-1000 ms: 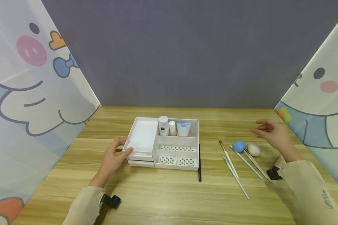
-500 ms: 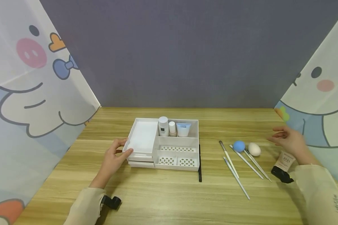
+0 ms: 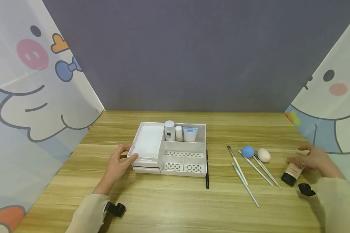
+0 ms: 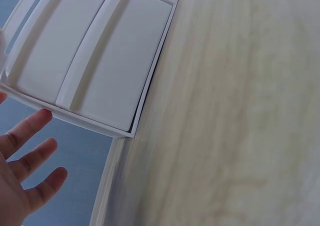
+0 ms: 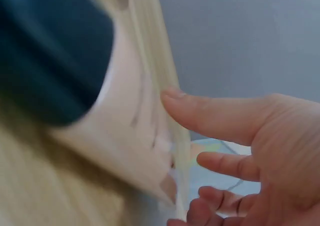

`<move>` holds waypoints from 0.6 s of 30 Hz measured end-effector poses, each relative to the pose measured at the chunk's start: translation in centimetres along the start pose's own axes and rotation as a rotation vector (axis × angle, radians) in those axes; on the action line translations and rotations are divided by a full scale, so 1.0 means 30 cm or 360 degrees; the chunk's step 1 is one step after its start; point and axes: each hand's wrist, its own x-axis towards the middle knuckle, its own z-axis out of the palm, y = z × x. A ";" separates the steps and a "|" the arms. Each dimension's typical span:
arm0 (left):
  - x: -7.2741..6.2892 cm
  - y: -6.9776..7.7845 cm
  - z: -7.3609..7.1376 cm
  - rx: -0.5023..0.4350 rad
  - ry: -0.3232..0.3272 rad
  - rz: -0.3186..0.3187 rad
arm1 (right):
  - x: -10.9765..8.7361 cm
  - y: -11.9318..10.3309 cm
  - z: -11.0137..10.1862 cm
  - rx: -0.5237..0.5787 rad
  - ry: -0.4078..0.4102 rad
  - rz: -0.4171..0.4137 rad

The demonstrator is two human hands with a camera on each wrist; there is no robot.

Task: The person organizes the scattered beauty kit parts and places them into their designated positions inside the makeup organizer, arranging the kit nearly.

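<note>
My left hand rests at the left front corner of a white desktop organizer, thumb on its front top edge and fingers along its side. In the left wrist view the fingers are spread, one fingertip right at the organizer's side wall beside two drawer fronts. At the right, my right hand hovers over a beige squeeze tube with a black cap, overlapping its far end. The right wrist view shows the thumb and fingers apart, with the blurred tube beside them.
In the organizer stand a white bottle, a small white-capped bottle and a light-blue tube. A black pencil lies along its right side. Several brushes, a blue ball and a cream ball lie to the right.
My right hand has moved right and toward me, from beyond the cream ball to over the beige tube. The left hand and the organizer have stayed in place.
</note>
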 end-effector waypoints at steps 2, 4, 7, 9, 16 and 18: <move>0.000 -0.002 0.000 0.0004 -0.0005 -0.0001 | 0.001 0.014 0.000 -0.0009 -0.0071 0.0052; 0.000 -0.002 0.000 0.0003 -0.0010 -0.0007 | 0.002 0.023 0.001 0.0044 -0.0134 0.0110; 0.000 0.002 0.000 -0.0015 -0.0007 -0.0010 | 0.005 0.032 0.000 0.0152 -0.0204 0.0155; 0.000 0.007 0.000 -0.0026 -0.0001 -0.0011 | 0.006 0.035 0.002 0.0231 -0.0228 0.0202; -0.002 0.014 -0.002 -0.0013 0.0004 -0.0003 | -0.001 0.045 0.004 0.0334 -0.0279 0.0276; -0.002 0.013 -0.001 -0.0015 0.0002 -0.0012 | -0.001 0.048 0.005 0.0327 -0.0263 0.0272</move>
